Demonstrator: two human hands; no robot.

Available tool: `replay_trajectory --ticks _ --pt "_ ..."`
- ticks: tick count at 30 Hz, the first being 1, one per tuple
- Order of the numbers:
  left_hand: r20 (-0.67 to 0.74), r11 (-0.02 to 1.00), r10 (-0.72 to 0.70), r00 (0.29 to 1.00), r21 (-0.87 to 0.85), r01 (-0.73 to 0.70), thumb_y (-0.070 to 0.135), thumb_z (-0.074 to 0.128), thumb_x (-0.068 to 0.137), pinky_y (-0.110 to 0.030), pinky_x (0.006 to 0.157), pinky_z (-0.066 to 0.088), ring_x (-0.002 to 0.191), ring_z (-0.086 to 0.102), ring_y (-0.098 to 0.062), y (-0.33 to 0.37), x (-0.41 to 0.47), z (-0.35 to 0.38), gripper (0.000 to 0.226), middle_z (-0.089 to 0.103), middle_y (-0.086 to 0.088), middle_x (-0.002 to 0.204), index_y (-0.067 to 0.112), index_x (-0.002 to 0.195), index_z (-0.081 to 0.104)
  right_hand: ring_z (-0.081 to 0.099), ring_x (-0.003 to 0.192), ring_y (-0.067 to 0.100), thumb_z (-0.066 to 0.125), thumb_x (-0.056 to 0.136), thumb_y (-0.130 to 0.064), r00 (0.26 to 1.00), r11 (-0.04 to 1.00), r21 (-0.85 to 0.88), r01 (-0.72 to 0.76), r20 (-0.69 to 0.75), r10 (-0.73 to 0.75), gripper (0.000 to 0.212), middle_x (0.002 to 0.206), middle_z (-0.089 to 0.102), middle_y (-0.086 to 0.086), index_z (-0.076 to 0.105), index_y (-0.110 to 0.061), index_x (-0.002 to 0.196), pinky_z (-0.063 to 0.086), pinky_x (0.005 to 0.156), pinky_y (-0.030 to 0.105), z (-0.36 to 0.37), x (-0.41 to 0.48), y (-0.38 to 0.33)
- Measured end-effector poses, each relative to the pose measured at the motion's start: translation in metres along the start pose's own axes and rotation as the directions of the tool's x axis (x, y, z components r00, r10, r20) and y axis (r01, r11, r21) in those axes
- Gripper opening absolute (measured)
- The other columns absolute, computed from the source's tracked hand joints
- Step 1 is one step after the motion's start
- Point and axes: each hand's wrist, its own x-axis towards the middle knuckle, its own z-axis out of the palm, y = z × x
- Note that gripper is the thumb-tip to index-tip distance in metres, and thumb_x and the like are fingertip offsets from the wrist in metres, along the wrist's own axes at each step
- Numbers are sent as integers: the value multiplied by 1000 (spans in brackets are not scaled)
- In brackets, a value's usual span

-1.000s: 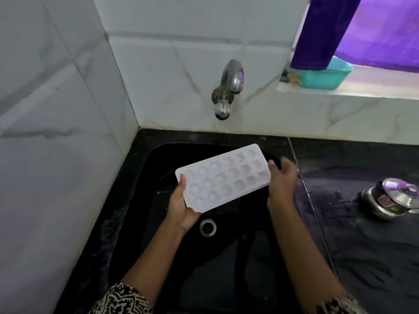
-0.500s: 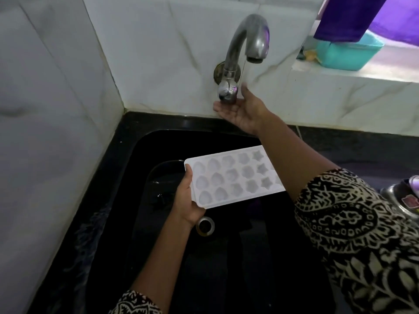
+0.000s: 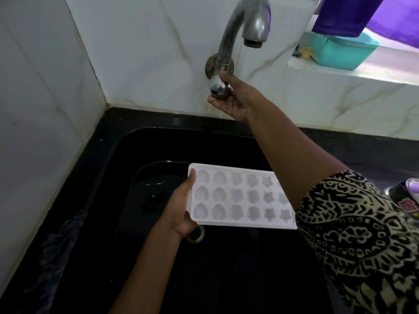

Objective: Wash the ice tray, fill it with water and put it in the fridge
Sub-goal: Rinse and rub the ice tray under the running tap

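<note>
Tray in one hand, tap knob in the other.
My left hand clamps the ice tray over the sink; my right hand cups the tap knob.

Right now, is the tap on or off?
Barely on. A thin thread of water falls from the tap, and the right hand holds its knob. The ice tray looks dry.

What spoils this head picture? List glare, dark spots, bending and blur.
Head view: daylight from the window ledge washes out the upper right; the black sink is nearly featureless dark; the tap and its knob carry bright reflections; wide-angle bending curves the wall tile lines; the white ice tray looks soft, its hollows faint; the patterned sleeve is sharp enough.
</note>
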Motion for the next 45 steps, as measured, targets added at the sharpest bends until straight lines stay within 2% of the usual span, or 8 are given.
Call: replay_trajectory --ticks 5,12,17,24,31,35,38,45 --pt "-23 997 -78 997 -5 78 54 56 87 -49 85 54 117 60 -40 -11 -1 11 58 61 -22 130 8 120 68 67 72 27 63 90 -29 1000 997 -72 -17 12 18 26 88 64 18 54 -5 92 58 71 35 -1 -2 -4" --pt "-69 994 -111 991 4 111 55 51 88 -47 81 56 112 63 -38 -15 1 10 57 64 -21 125 9 116 71 62 103 24 42 90 -62 997 986 -164 29 -72 -41 80 126 59 16 38 2 138 50 89 39 -30 -29 3" --pt "-66 993 -115 991 -10 114 67 43 86 -51 93 52 119 60 -37 -16 7 15 68 62 -18 130 14 120 69 65 97 10 58 92 -28 760 825 -370 426 -349 -549 15 101 70 -2 66 -21 104 50 89 29 -63 -99 71" --pt "-154 997 -72 985 13 75 78 31 77 -43 77 58 104 68 -33 -11 22 21 81 69 -16 118 17 116 67 52 103 12 55 89 -13 698 405 -842 356 -48 -715 16 103 60 -9 64 -19 101 35 86 17 -74 -126 144" --pt "-217 998 0 976 66 15 76 36 73 -42 72 60 99 70 -30 -4 45 33 83 70 -15 115 16 123 63 43 128 25 59 85 -9 683 189 -925 331 96 -724 17 132 55 10 70 -12 98 34 104 44 -61 -105 143" --pt "-222 1000 1 975 22 4 73 42 76 -48 94 52 110 66 -32 -11 48 34 82 68 -18 120 12 128 60 17 146 24 55 90 -23 785 27 -970 240 177 -594 17 154 30 7 70 -18 96 12 115 52 -49 -96 149" --pt "-225 999 34 974 3 -34 70 43 78 -51 101 46 113 64 -33 -11 50 33 78 67 -19 120 10 125 61 -2 147 19 47 94 -31 807 -30 -972 235 212 -552 24 159 14 3 66 -24 109 -1 115 49 -52 -96 157" --pt "-238 990 134 962 77 -119 66 43 79 -38 83 58 102 70 -26 -12 49 34 62 72 -13 110 16 107 70 -11 146 15 28 96 -50 783 18 -975 222 167 -600 44 160 4 -1 61 -27 115 -8 114 47 -38 -96 165"
